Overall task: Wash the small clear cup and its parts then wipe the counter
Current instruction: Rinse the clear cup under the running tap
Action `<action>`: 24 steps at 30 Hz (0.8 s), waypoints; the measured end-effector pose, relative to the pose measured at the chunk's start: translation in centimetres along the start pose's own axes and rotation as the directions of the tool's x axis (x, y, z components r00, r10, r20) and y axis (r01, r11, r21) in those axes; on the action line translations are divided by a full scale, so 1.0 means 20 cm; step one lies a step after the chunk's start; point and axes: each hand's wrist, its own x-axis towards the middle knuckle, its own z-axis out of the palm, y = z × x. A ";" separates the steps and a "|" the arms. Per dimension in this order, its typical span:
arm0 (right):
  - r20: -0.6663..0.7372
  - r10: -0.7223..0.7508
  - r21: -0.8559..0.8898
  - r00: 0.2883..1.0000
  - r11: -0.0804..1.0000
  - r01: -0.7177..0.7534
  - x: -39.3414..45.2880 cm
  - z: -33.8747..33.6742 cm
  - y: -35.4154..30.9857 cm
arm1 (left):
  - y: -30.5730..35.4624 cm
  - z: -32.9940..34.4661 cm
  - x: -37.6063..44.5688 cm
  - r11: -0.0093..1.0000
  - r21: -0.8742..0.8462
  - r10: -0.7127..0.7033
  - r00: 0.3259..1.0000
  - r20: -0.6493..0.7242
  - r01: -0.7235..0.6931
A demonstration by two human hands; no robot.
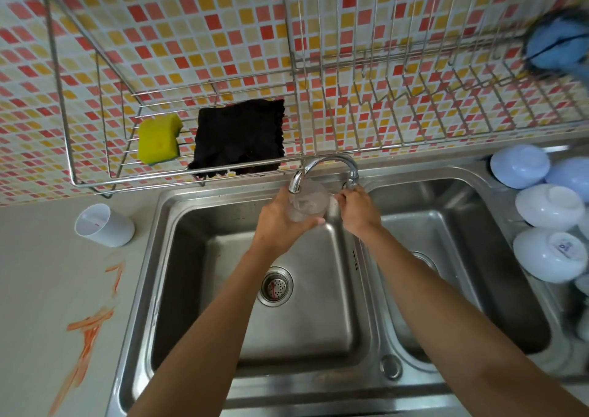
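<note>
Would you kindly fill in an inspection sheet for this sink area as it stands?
Surface: counter streaked with orange smears.
Job's things: clear cup held under the faucet over the left sink basin; white cup lying on the counter.
Clutter: yellow sponge and black cloth on the wire rack; white bowls upturned at right.
Grippers: left hand grips the clear cup; right hand at the faucet base.
Cables: nothing seen.
Surroundings: mosaic tile wall.

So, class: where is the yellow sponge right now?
The yellow sponge lies on the wire rack against the tiled wall, upper left in the head view, just left of the black cloth.
</note>
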 end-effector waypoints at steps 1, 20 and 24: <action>0.003 0.003 0.002 1.000 1.000 -0.003 0.00 0.00 0.00 | 0.00 0.00 0.00 1.000 0.006 0.010 1.000 -0.006 -0.010; -0.152 0.072 0.074 0.986 0.995 -0.062 -0.03 -0.04 0.06 | -0.17 0.01 -0.12 0.973 -0.133 -0.182 0.982 0.057 0.188; -0.137 0.044 0.071 0.990 0.997 -0.034 0.00 -0.04 0.09 | -0.21 0.02 -0.13 0.952 -0.196 -0.231 0.971 0.056 0.237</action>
